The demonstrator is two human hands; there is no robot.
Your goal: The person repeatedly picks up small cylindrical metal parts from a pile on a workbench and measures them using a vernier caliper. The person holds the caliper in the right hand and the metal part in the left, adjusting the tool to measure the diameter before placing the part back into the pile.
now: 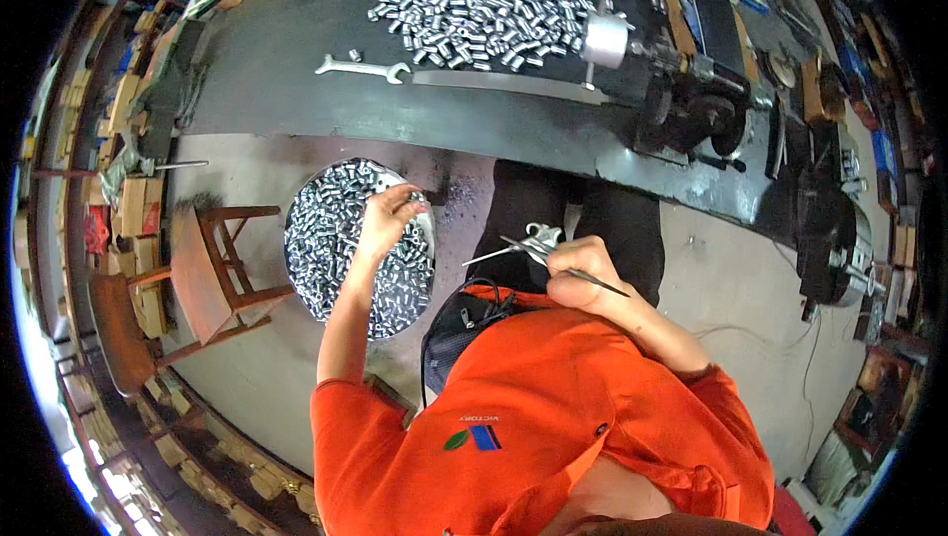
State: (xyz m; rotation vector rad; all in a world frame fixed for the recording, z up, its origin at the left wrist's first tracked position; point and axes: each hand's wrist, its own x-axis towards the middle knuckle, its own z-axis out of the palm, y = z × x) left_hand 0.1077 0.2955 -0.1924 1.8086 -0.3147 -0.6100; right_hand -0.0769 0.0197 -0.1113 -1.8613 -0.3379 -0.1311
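My left hand (386, 219) is over a round basin (429, 231) heaped with small shiny metal sleeves (331, 230). Its fingers are bent and a little apart, and no piece shows between them. In front of my waist, my right hand (581, 271) is closed around a slim dark pointed metal tool (607, 286) that sticks out on both sides of the fist. A thin light rod (486, 257) and a silver metal piece (542, 236) also show beside these fingers. Their exact kind is unclear, and the fist hides part of them.
Ahead is a dark workbench (267, 91) with a big pile of metal sleeves (484, 7), an open-ended wrench (362, 69) and a dark machine (696, 106) with a silver cylinder (605, 40). A wooden chair (212, 269) stands left of the basin. Shelves (128, 190) line the left side.
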